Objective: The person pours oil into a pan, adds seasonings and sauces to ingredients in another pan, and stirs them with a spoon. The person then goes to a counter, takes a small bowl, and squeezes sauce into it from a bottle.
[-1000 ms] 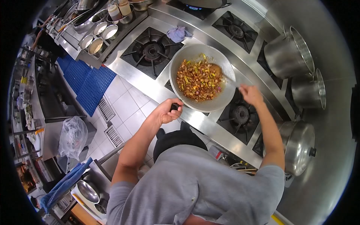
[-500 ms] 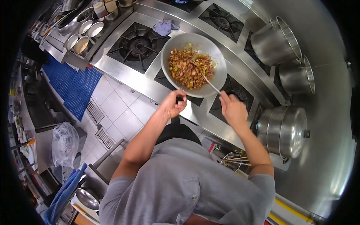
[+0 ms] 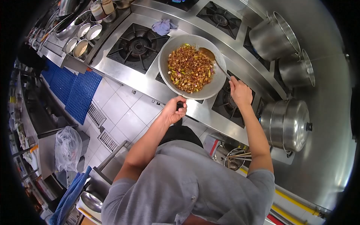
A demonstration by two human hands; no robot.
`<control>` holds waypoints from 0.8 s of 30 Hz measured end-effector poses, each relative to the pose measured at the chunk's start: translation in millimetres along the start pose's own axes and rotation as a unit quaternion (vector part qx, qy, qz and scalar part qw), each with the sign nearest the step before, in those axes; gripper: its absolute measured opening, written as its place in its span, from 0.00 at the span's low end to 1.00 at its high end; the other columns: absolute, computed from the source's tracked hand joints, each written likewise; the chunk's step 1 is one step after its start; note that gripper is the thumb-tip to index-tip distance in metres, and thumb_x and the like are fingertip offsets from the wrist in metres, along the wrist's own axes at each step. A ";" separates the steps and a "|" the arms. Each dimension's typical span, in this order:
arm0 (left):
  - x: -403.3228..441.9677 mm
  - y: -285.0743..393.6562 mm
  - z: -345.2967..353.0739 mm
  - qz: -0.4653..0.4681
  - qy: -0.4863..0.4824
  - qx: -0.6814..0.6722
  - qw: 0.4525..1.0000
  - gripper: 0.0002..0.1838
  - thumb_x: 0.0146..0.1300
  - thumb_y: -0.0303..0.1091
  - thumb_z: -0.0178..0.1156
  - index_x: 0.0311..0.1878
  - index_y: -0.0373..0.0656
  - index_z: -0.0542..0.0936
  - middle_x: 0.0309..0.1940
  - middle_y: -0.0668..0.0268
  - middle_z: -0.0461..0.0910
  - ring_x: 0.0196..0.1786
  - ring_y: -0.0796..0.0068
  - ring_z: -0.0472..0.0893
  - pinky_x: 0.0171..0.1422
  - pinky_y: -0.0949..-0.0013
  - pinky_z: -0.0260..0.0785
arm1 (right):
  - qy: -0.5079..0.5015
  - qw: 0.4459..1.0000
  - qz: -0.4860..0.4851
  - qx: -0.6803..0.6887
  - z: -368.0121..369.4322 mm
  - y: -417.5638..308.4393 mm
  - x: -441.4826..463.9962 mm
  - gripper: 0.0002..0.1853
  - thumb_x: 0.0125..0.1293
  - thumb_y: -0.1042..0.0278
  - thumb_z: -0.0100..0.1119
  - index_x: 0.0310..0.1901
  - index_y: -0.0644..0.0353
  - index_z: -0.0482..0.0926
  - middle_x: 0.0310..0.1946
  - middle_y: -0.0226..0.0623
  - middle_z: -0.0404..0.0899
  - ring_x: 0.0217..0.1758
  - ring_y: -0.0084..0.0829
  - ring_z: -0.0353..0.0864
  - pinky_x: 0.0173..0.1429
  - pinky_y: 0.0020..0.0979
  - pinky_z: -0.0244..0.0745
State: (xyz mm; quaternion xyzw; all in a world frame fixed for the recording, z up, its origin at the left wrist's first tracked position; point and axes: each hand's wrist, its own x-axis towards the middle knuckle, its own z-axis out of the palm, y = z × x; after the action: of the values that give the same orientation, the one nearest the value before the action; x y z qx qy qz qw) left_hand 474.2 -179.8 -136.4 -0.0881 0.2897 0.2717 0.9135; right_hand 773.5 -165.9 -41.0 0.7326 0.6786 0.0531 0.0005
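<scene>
In the head view, a wide grey pan [image 3: 163, 71] sits over the front burners, holding a chopped, browned mixture [image 3: 191, 69] with green and purple bits. My left hand [image 3: 175, 110] is closed around the pan's black handle [image 3: 180, 105] at its near side. Held by its long handle in my right hand [image 3: 240, 91] is a large metal spoon [image 3: 207, 53]. Its sauce-coated bowl rests at the upper right inside the pan, at the edge of the food.
A bare burner [image 3: 138, 46] lies left of the pan, with a crumpled purple cloth [image 3: 163, 27] behind. Tall steel pots [image 3: 272, 39] and a lidded pot [image 3: 287, 123] stand right. Small bowls of ingredients [image 3: 80, 48] sit upper left. Below the stove's front edge is a container of utensils [image 3: 236, 159].
My right hand has moved right and slightly up, bringing the spoon out of the food's middle to the pan's upper right side. The mixture is spread differently. My left hand stays on the handle.
</scene>
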 end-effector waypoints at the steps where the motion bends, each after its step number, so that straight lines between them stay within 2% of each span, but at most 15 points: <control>1: 0.0 -2.3 3.6 0.002 0.018 0.001 1.000 0.07 0.64 0.29 0.55 0.32 0.37 0.70 0.22 0.63 0.72 0.14 0.81 0.64 0.12 0.81 0.52 | 0.001 1.000 0.001 -0.001 7.6 6.3 3.3 0.13 0.74 0.53 0.50 0.54 0.45 0.77 0.35 0.42 0.82 0.36 0.53 0.85 0.40 0.53 0.80; 4: 1.4 -6.8 8.6 -0.003 0.031 0.002 1.000 0.08 0.65 0.30 0.55 0.32 0.37 0.70 0.20 0.63 0.70 0.14 0.80 0.63 0.12 0.80 0.52 | -0.012 0.998 0.046 -0.036 30.5 13.6 10.8 0.14 0.73 0.53 0.52 0.54 0.45 0.79 0.36 0.45 0.84 0.38 0.56 0.85 0.43 0.55 0.80; 6: -1.9 -6.1 13.5 -0.002 0.020 0.028 0.999 0.08 0.65 0.30 0.55 0.32 0.37 0.68 0.19 0.64 0.69 0.13 0.81 0.62 0.13 0.80 0.50 | -0.060 0.990 0.099 0.076 35.8 6.8 1.1 0.15 0.71 0.54 0.55 0.52 0.51 0.82 0.38 0.51 0.85 0.43 0.56 0.85 0.49 0.54 0.80; 8: -1.5 -3.7 17.6 -0.006 0.032 0.036 0.999 0.08 0.65 0.30 0.54 0.31 0.38 0.68 0.19 0.64 0.69 0.14 0.80 0.62 0.13 0.79 0.49 | -0.116 0.961 0.139 0.210 61.9 -7.8 -6.9 0.19 0.70 0.51 0.58 0.55 0.50 0.85 0.41 0.53 0.85 0.47 0.52 0.86 0.53 0.47 0.80; 10: 2.0 -2.6 20.4 -0.008 0.045 0.038 0.998 0.08 0.65 0.30 0.54 0.31 0.38 0.68 0.20 0.63 0.70 0.14 0.80 0.63 0.13 0.79 0.50 | -0.101 0.943 0.142 0.283 82.7 -32.9 -8.4 0.19 0.70 0.52 0.58 0.55 0.54 0.84 0.42 0.53 0.85 0.48 0.52 0.86 0.54 0.44 0.79; 12: 4.5 -3.1 13.4 -0.012 0.045 0.054 0.997 0.08 0.65 0.29 0.54 0.32 0.38 0.68 0.22 0.62 0.71 0.15 0.80 0.64 0.13 0.79 0.51 | -0.113 0.942 0.116 0.293 57.9 -58.1 -10.6 0.18 0.70 0.55 0.57 0.54 0.55 0.84 0.40 0.56 0.84 0.48 0.56 0.84 0.55 0.47 0.79; 16: 8.9 3.9 10.4 -0.058 0.019 0.054 0.997 0.08 0.64 0.29 0.54 0.32 0.38 0.68 0.22 0.64 0.72 0.15 0.81 0.64 0.13 0.81 0.51 | -0.093 0.973 0.087 0.194 -5.9 -61.0 -26.9 0.18 0.70 0.53 0.57 0.57 0.47 0.84 0.41 0.54 0.85 0.46 0.56 0.84 0.53 0.51 0.79; 18: 13.5 5.8 8.0 -0.020 0.010 0.046 0.999 0.08 0.64 0.29 0.55 0.31 0.38 0.68 0.22 0.64 0.72 0.15 0.82 0.64 0.12 0.81 0.51 | -0.011 0.991 0.033 0.130 -7.5 -40.9 -25.7 0.15 0.71 0.55 0.55 0.52 0.49 0.83 0.36 0.51 0.85 0.41 0.55 0.85 0.46 0.52 0.80; 20: 15.1 4.1 5.2 -0.039 0.011 0.036 0.999 0.07 0.64 0.29 0.55 0.32 0.39 0.68 0.22 0.64 0.71 0.14 0.81 0.63 0.13 0.81 0.51 | -0.007 0.995 0.067 0.071 -3.4 -25.8 -18.7 0.13 0.72 0.56 0.54 0.50 0.51 0.82 0.34 0.49 0.85 0.39 0.56 0.85 0.44 0.52 0.80; 22: 11.4 1.3 11.8 -0.009 0.023 0.037 0.999 0.07 0.64 0.29 0.55 0.32 0.39 0.68 0.21 0.64 0.71 0.14 0.82 0.62 0.13 0.80 0.51 | -0.025 0.995 0.081 0.051 7.0 -16.1 -21.7 0.14 0.71 0.56 0.55 0.51 0.52 0.81 0.33 0.50 0.85 0.40 0.58 0.85 0.44 0.54 0.80; 24: 14.7 2.0 5.2 -0.028 0.001 0.035 0.999 0.07 0.64 0.29 0.53 0.32 0.38 0.69 0.21 0.64 0.71 0.14 0.81 0.62 0.13 0.79 0.51 | -0.109 0.983 0.132 0.064 11.7 -17.6 -39.5 0.15 0.71 0.56 0.55 0.52 0.52 0.83 0.36 0.54 0.85 0.44 0.58 0.85 0.50 0.54 0.80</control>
State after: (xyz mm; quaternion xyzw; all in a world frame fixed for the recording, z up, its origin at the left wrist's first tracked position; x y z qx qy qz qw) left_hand 485.7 -170.0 -140.7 -0.0646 0.2973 0.2357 0.9230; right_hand 754.0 -202.9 -57.0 0.8157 0.5737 -0.0712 0.0205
